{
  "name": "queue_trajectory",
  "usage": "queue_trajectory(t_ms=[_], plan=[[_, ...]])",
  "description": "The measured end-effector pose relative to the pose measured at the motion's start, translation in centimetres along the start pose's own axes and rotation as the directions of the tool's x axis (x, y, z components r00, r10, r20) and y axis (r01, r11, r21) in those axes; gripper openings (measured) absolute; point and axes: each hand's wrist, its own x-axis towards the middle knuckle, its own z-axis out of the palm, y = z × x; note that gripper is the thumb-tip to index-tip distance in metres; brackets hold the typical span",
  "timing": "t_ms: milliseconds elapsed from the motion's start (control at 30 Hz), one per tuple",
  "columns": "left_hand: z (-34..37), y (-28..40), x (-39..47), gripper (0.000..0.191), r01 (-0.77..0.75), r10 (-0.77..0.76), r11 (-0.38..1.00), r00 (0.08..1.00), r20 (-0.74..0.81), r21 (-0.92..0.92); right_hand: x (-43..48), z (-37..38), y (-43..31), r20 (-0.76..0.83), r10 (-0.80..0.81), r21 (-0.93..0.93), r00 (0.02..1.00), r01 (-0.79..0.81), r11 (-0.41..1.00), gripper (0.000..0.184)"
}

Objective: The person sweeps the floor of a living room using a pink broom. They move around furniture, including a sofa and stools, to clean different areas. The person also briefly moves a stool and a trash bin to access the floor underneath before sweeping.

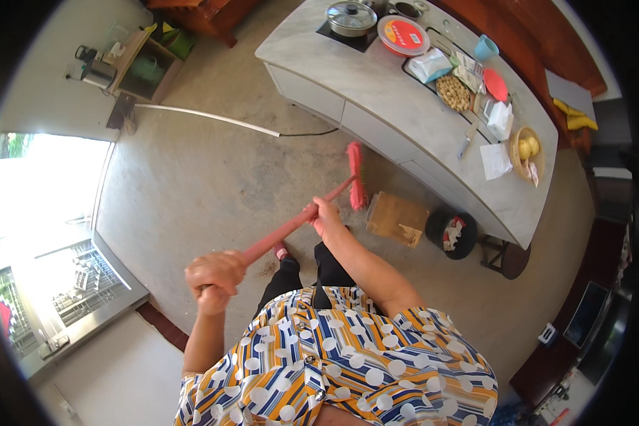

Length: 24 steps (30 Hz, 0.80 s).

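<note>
A broom with a pink handle (277, 234) slants across the front of my body. Around the top end of its handle my left hand (215, 279) is closed. Lower down the shaft, my right hand (324, 217) grips the same handle. The broom's pink bristle head (356, 175) is down by the concrete floor (202, 175), beside the front of a long counter. Just right of the bristles lies a flattish cardboard box (398, 217).
A black waste bin (451, 234) with crumpled paper and a dark stool (506, 258) stand along the counter (373, 80). A white cable cover (207, 118) crosses the floor, ending in a black cable (309, 133). An open doorway (42, 186) is at left.
</note>
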Motion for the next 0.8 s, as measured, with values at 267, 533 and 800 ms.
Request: queue_trajectory(t_ms=[267,533,800], plan=[[-3.9,-1.3,-6.8,0.010,0.103,-0.109,0.994,0.912,-0.397,-0.036,5.8,1.6,6.2,-0.154,-0.223,-0.161,0.963,0.198,0.967,0.006],[-9.4,10.8,-13.4,0.014,0.166,-0.006,0.846,0.954,-0.301,0.508,0.0,10.6,27.7,0.121,0.143,-0.615,0.982,-0.039,0.788,0.011],[-15.7,17.7,-16.7,0.026,-0.014,0.184,0.918,0.899,-0.396,0.396,-7.4,14.7,31.8,0.197,0.208,-0.571,0.958,-0.060,0.819,0.005]])
